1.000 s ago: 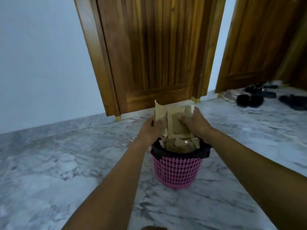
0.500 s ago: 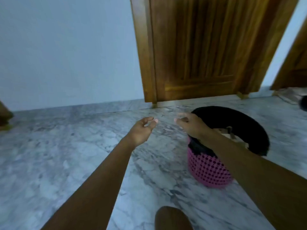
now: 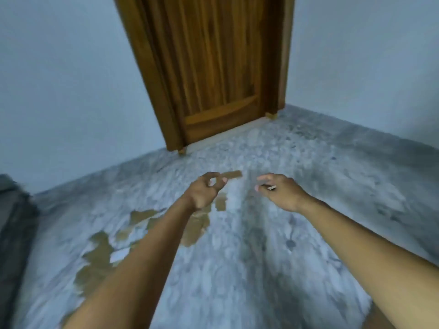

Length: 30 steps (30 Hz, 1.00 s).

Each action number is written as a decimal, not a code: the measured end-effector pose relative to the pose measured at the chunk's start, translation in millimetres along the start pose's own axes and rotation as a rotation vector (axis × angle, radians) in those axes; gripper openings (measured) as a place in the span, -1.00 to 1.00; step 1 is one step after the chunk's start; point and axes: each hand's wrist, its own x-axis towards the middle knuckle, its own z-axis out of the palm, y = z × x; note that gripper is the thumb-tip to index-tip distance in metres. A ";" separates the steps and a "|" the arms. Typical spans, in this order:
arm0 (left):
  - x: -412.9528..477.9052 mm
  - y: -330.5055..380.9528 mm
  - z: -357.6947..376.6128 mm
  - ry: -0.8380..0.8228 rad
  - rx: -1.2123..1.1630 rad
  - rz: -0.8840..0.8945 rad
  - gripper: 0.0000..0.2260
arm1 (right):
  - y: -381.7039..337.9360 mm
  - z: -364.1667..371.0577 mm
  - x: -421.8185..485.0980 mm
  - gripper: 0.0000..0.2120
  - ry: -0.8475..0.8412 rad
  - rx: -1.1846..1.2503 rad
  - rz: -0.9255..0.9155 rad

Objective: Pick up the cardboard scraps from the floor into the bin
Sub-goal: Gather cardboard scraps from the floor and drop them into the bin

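Several brown cardboard scraps lie on the grey marble floor [image 3: 237,269]. A narrow strip [image 3: 234,174] lies just beyond my left hand [image 3: 204,192]. More scraps [image 3: 99,254] spread to the lower left, partly hidden under my left forearm. My left hand hovers over them with loosely curled fingers and holds nothing. My right hand [image 3: 281,191] hovers level with it on the right, fingers relaxed. A tiny brown bit [image 3: 270,187] shows beside its fingertips; the blur hides whether it is touched. The bin is out of view.
A wooden door [image 3: 213,67] stands closed straight ahead between pale walls. A dark, blurred object [image 3: 11,222] sits at the left edge. The whole frame is motion-blurred.
Both hands dropped the held scraps into the pink bin and came away empty. The view swung left, so the bin left the frame and scraps on the floor came into sight.
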 end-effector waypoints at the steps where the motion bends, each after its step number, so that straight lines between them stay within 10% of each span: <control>1: -12.3 -31.9 -26.9 0.031 0.008 -0.046 -0.49 | -23.1 33.3 9.5 -0.57 -0.057 -0.015 -0.032; 14: -150.5 -325.8 -202.5 0.105 -0.038 -0.475 -0.63 | -167.6 389.2 47.2 -0.56 -0.556 -0.244 -0.208; 30: -167.8 -532.8 -125.7 0.080 0.279 -0.876 -0.10 | -117.9 580.6 117.1 -0.39 -0.630 -0.838 -0.441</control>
